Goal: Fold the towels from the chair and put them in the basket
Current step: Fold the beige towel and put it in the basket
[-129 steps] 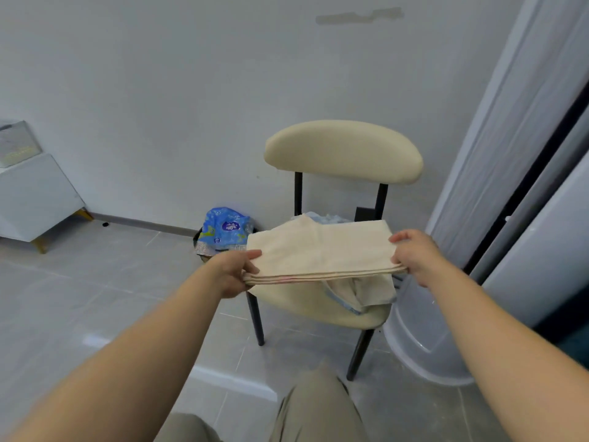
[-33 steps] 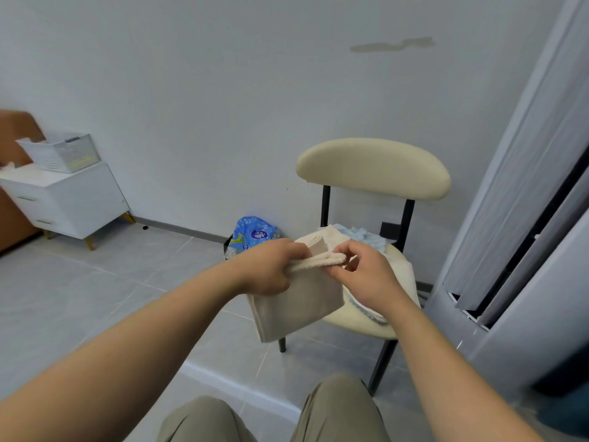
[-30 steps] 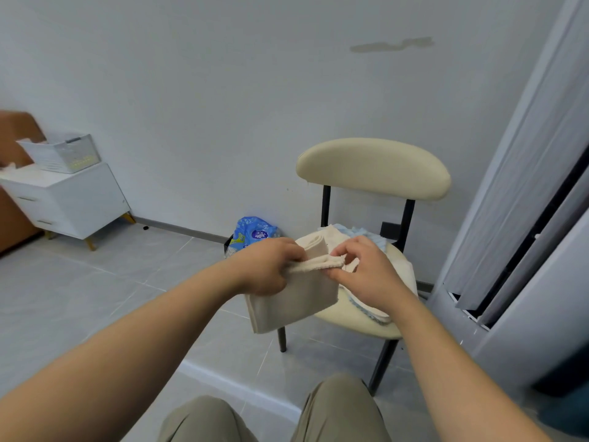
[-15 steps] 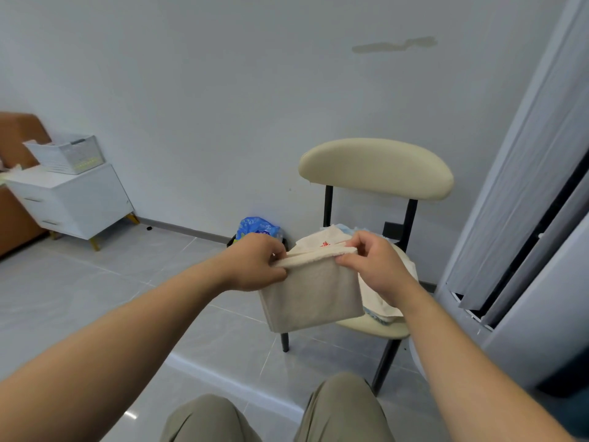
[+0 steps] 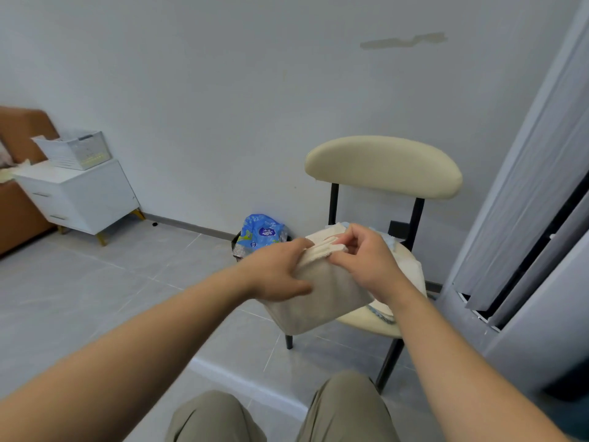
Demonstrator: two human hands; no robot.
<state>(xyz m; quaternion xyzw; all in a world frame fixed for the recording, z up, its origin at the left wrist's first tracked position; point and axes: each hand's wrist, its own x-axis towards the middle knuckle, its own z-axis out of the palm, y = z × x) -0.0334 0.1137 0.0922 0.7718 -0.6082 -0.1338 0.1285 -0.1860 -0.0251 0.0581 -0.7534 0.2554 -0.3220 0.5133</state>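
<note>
Towel [image 5: 318, 301], beige, folded, held in air before chair [image 5: 382, 167], hanging below fingers of both hands. Left hand [image 5: 275, 275]: fingers curled over top left edge, thumb spread flat on near face. Right hand [image 5: 366, 263]: thumb and fingertips pinching stacked layers at top right edge. Hands close together. Beyond right fingers, other towels [image 5: 408, 266] heaped on seat. Beyond left fingers, blue bag [image 5: 261, 231] on floor by wall.
</note>
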